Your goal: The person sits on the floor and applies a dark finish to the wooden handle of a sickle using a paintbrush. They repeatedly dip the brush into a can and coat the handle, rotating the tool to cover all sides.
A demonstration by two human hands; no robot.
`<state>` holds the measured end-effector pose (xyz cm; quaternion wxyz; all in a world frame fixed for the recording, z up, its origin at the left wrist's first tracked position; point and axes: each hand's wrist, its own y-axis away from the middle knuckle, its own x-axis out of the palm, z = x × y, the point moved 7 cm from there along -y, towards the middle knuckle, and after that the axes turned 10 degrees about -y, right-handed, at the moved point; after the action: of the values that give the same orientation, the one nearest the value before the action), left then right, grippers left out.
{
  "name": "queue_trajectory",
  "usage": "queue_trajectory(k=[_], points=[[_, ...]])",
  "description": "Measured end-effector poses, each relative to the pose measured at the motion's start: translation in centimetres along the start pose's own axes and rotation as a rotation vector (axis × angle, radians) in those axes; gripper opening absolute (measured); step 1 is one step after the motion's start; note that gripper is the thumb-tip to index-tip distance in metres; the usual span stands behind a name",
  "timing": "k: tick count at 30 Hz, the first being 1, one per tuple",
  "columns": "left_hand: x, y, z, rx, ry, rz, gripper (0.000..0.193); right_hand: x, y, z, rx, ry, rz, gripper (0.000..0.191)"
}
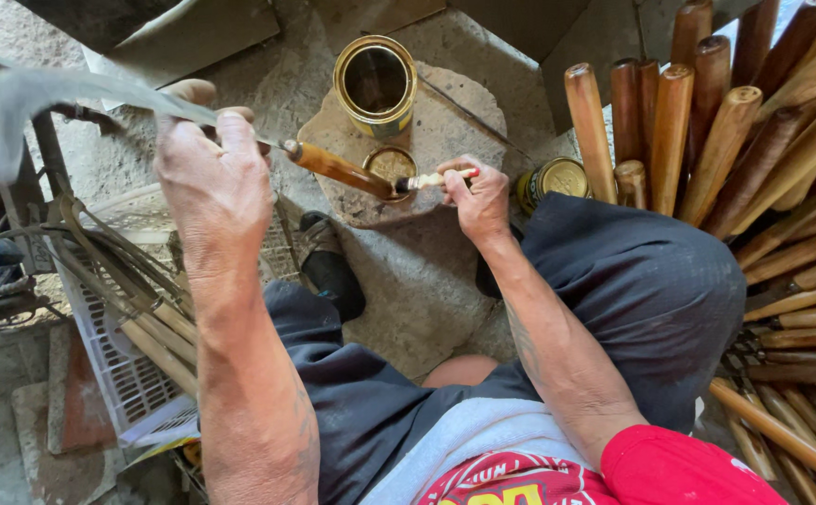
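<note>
Left hand: fingers closed round the sickle by its blade, wooden handle pointing at the cans.
Right hand: fingers pinching a small brush, bristles touching the handle's end.
Open can: on the stone slab, near its far edge.
Room: finished handles crowd the right; a crate hems the left.

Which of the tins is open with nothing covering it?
The tall gold tin at the top of the flat stone: its dark inside shows. The tin beside the right hand has its lid on.
</note>
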<state>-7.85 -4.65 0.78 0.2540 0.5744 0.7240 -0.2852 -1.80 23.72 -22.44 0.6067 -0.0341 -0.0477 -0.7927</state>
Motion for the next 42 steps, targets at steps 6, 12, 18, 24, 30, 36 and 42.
queue_trajectory(k=[6,12,18,24,30,36,42], points=[[0.3,1.5,-2.2,0.209,-0.042,0.038,0.023,1.7,0.3,0.3,0.003,-0.114,0.039,0.016],[0.2,2.8,-5.4,0.546,-0.329,-0.072,0.009,1.2,0.5,0.7,-0.061,0.069,0.002,0.016],[0.6,2.6,-4.5,0.195,0.04,0.032,0.012,2.9,0.2,2.9,-0.023,-0.15,0.035,0.017],[0.7,3.0,-5.0,0.254,0.036,0.043,0.016,3.3,0.5,9.2,-0.09,-0.315,0.093,0.018],[1.5,3.0,-5.3,0.257,0.099,0.111,0.017,3.1,0.7,14.9,-0.168,-0.406,0.127,0.018],[1.7,3.0,-5.3,0.269,0.192,0.123,0.021,1.5,1.2,16.5,-0.236,-0.474,0.087,0.021],[2.4,2.6,-3.9,0.133,0.268,0.178,0.014,0.4,-0.1,12.6,-0.135,-0.569,0.024,0.019]])
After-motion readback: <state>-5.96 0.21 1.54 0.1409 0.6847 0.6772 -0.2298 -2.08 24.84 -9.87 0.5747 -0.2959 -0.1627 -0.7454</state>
